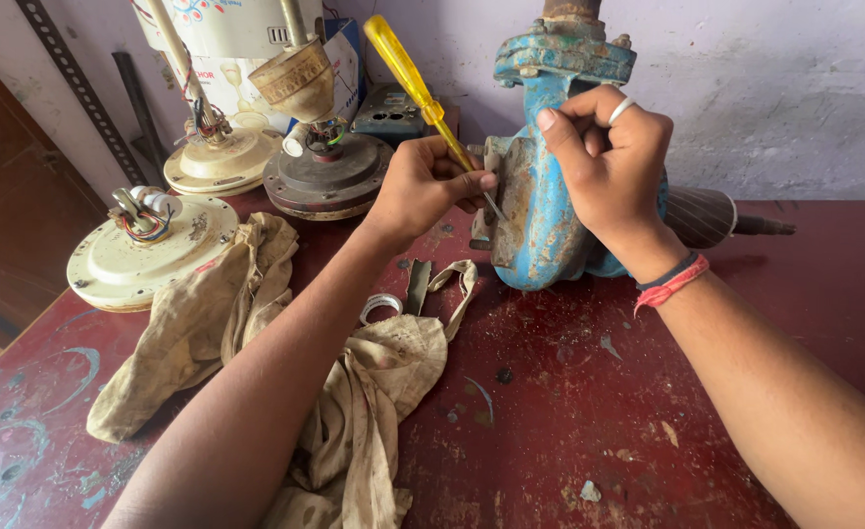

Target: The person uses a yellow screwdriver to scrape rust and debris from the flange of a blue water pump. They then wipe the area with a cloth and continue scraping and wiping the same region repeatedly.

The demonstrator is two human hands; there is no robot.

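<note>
A blue, rusty pump housing (pixel 542 211) stands on a red table (pixel 589 411). My left hand (pixel 422 186) grips a yellow-handled screwdriver (pixel 405 67), its tip pressed against the housing's left face. My right hand (pixel 611 157) clasps the top of the housing from the right, thumb up; it wears a ring and a red wrist thread. A grooved rotor with a shaft (pixel 718 217) sticks out behind the housing on the right.
A dirty beige rag (pixel 354 392) lies under my left arm. Three ceiling-fan motors stand at the back left: two cream (pixel 143 255) (pixel 219 162), one dark (pixel 326 176). A small white ring (pixel 380 306) lies by the rag. A wall runs behind.
</note>
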